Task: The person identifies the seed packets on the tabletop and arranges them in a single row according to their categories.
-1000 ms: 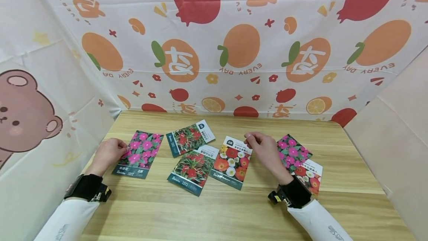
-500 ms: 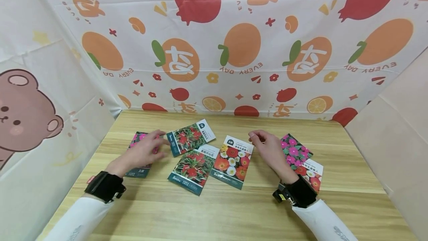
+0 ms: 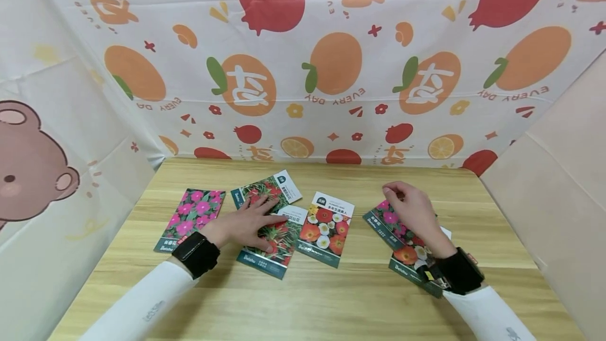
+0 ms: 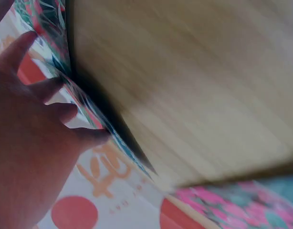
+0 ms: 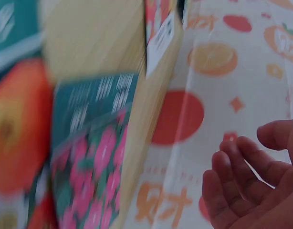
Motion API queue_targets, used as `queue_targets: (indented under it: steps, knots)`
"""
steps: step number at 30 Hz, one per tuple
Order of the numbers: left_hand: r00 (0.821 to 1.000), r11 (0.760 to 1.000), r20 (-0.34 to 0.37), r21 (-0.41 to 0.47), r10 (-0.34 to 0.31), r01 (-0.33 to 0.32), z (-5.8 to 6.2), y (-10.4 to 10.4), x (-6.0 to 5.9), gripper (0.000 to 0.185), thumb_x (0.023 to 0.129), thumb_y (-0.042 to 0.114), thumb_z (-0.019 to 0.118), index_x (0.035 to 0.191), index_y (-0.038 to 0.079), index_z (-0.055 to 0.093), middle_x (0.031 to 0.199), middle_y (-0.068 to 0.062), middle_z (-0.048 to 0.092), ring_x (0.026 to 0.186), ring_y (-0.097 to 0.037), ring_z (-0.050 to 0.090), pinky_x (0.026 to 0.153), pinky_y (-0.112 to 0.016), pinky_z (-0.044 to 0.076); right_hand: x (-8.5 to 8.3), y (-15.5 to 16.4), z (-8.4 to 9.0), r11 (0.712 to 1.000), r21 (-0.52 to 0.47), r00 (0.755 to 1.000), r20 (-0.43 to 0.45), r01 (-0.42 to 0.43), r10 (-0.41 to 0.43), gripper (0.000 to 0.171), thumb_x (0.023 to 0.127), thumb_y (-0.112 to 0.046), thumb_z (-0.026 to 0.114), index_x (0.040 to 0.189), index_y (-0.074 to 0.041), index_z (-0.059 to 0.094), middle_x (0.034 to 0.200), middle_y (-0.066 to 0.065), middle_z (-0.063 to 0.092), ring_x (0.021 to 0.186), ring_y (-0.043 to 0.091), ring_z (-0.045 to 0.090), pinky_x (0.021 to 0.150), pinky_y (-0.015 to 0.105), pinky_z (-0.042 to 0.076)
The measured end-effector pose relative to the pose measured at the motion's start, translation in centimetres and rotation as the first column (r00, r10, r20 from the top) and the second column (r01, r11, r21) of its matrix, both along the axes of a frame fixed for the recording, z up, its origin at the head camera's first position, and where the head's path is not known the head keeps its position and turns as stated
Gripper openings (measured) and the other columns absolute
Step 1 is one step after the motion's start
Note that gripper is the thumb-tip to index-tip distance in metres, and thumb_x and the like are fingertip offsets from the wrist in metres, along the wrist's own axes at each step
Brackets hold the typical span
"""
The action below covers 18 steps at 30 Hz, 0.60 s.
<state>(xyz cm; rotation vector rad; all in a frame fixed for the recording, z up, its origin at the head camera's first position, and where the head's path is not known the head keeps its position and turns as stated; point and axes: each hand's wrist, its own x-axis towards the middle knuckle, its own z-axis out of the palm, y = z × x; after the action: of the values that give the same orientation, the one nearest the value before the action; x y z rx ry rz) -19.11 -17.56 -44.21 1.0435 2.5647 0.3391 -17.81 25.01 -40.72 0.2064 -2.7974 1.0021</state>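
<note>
Left hand (image 3: 246, 222) moved onto red-flowered packet (image 3: 267, 193).

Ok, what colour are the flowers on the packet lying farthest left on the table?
Pink, on dark green leaves: the leftmost seed packet, clearest in the head view.

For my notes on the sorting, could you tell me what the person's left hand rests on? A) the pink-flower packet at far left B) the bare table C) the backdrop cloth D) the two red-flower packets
D: the left hand lies with spread fingers across the two red-flower packets.
</note>
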Motion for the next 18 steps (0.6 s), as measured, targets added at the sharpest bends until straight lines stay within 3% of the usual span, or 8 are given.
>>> queue_targets:
  steps: [3, 8, 12, 18]
  knots:
    - [1.000, 1.000, 0.006, -0.017, 0.007, -0.007, -0.3, 1.0, 0.2, 0.083, 0.089, 0.061, 0.073, 0.159, 0.027, 0.045, 0.171, -0.019, 0.015, 0.156, -0.048, 0.007, 0.116, -0.076, 0.013, -0.3, 1.9, 0.0, 0.998, 0.060, 1.000, 0.000, 0.020, -0.020, 0.035, 0.108, -0.026, 0.056, 0.124, 0.001, 0.070, 0.108, 0.017, 0.072, 0.083, 0.027, 0.061, 0.071, 0.040, 0.048]
    - [0.999, 0.999, -0.019, -0.037, 0.026, -0.026, -0.3, 2.9, 0.9, 0.084, 0.090, 0.064, 0.070, 0.160, 0.027, 0.043, 0.172, -0.018, 0.013, 0.155, -0.048, 0.009, 0.116, -0.076, 0.014, -1.0, 4.4, -0.4, 0.987, 0.162, 0.998, 0.054, 0.016, -0.025, 0.036, 0.107, -0.024, 0.058, 0.125, 0.005, 0.067, 0.117, 0.026, 0.068, 0.100, 0.039, 0.064, 0.081, 0.053, 0.051]
    - [0.997, 0.997, -0.060, -0.060, 0.041, -0.045, -0.4, 5.0, 1.6, 0.083, 0.092, 0.068, 0.064, 0.161, 0.029, 0.041, 0.171, -0.019, 0.015, 0.155, -0.047, 0.013, 0.116, -0.075, 0.015, -1.4, 5.8, -0.9, 0.966, 0.257, 0.994, 0.104, 0.006, -0.033, 0.045, 0.107, -0.029, 0.060, 0.127, 0.011, 0.064, 0.124, 0.034, 0.062, 0.111, 0.050, 0.059, 0.091, 0.064, 0.049]
    - [0.988, 0.995, -0.154, -0.093, 0.031, -0.045, -1.0, 8.2, 2.6, 0.083, 0.091, 0.074, 0.058, 0.161, 0.033, 0.040, 0.170, -0.019, 0.020, 0.155, -0.046, 0.018, 0.116, -0.076, 0.017, -1.6, 7.8, -1.9, 0.933, 0.359, 0.989, 0.132, 0.018, -0.069, 0.057, 0.105, -0.036, 0.061, 0.128, 0.017, 0.061, 0.126, 0.041, 0.057, 0.116, 0.057, 0.053, 0.098, 0.068, 0.043]
